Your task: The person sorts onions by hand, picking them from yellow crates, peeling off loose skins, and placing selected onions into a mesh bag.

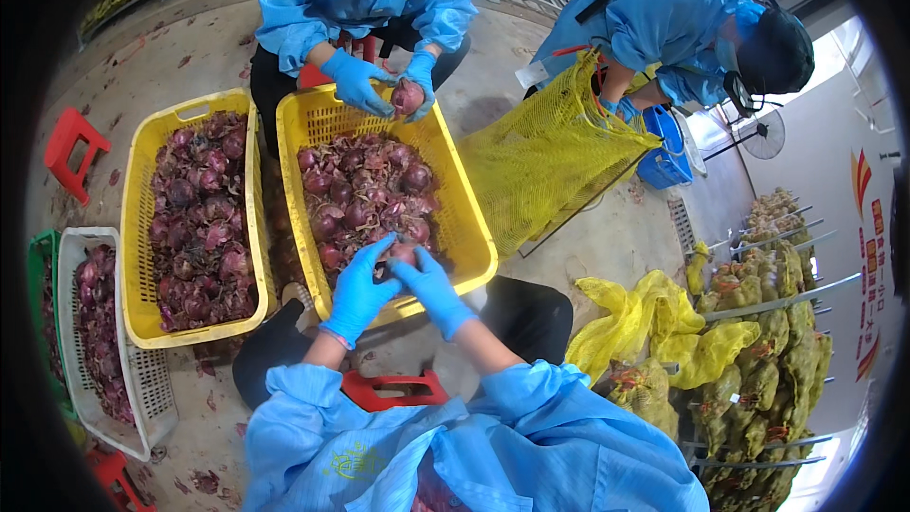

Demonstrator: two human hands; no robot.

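Note:
Both my hands wear blue gloves and meet over the near end of a yellow crate heaped with red onions. My left hand and my right hand close their fingers round one red onion, partly hidden by the fingers. Across the same crate, a person's gloved hands hold another red onion above the far rim.
A second yellow crate of onions stands to the left, beside white and green crates. Red stools sit nearby. At right, another person bends over a yellow mesh sack; filled sacks are stacked on a rack.

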